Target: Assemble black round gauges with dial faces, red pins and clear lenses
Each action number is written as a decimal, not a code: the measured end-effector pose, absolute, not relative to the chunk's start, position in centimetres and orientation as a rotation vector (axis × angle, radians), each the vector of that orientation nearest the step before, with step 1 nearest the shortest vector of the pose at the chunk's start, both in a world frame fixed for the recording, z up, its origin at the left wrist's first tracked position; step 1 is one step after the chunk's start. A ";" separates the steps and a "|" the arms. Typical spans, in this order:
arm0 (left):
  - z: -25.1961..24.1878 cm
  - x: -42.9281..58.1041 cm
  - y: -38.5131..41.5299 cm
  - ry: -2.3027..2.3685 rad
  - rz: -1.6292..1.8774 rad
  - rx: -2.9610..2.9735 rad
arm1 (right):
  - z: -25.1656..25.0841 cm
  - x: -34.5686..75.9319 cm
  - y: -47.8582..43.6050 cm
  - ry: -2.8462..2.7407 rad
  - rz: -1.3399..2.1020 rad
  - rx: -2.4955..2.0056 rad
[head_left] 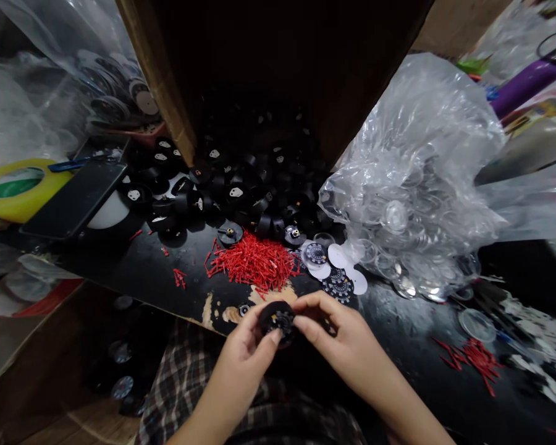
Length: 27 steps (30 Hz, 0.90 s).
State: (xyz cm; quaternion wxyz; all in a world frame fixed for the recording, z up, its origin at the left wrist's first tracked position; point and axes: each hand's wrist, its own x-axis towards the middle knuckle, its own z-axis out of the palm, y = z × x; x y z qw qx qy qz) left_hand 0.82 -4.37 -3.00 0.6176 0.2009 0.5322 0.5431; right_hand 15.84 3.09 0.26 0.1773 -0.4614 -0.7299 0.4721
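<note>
My left hand [245, 352] and my right hand [340, 337] meet over the table's near edge, both pinched on one small round black part [278, 319] with a printed dial face. Just beyond it lies a heap of thin red pins [254, 262]. A few printed dial discs [336, 278], white and dark, lie to the right of the pins. Behind them a large pile of black round parts [241, 185] spills from under a dark box.
A clear plastic bag of transparent round covers [412, 185] stands at the right. A dark phone [76, 198] and a yellow tape roll [18, 188] lie at the left. More red pins [475, 358] are scattered at the right. A cardboard box [74, 371] with parts sits below left.
</note>
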 end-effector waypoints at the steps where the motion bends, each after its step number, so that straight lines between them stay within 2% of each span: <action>1: -3.1 0.6 -4.4 1.238 1.287 0.432 | 0.2 15.7 3.8 -2.151 1.200 -1.333; 5: -3.5 0.2 -4.4 1.243 1.368 0.346 | -0.4 14.2 6.8 -2.437 0.480 -1.605; 9: -3.2 0.4 -4.3 1.219 1.369 0.320 | -0.6 12.6 8.2 -2.575 0.228 -1.699; 12: -2.8 0.5 -4.3 1.207 1.371 0.310 | -0.3 12.5 8.0 -2.596 0.260 -1.691; 18: -2.1 0.9 -3.7 1.119 1.463 0.257 | 0.2 13.6 5.3 -2.399 0.765 -1.374; 27: -1.3 0.6 -3.2 1.056 1.527 0.130 | 0.7 14.4 3.4 -2.327 0.786 -1.142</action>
